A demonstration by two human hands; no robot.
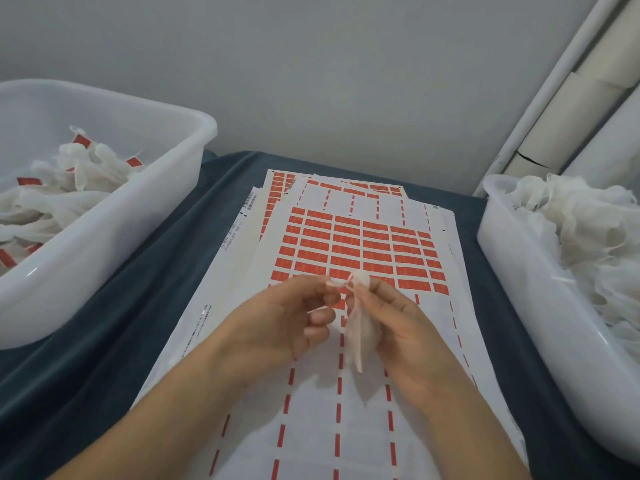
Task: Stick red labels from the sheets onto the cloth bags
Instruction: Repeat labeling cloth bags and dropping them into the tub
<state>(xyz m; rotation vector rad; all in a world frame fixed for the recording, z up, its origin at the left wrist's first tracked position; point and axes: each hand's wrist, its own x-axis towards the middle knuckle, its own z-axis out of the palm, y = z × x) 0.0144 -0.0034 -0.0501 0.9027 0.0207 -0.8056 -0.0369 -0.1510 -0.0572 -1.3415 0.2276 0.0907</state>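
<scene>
Blue-draped table (104, 341), grey wall behind: you are working mid-batch.
Left tub (166, 209) is holding labelled bags; your left hand (277, 327) is pinching the drawstring, right hand (398, 327) gripping a cloth bag (360, 336) over half-peeled label sheets (363, 247); right tub (519, 271) is waiting, piled with unlabelled bags.

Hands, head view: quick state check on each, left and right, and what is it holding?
Left hand: closed, pinching the drawstring of the cloth bag.
Right hand: closed, gripping the cloth bag.
</scene>
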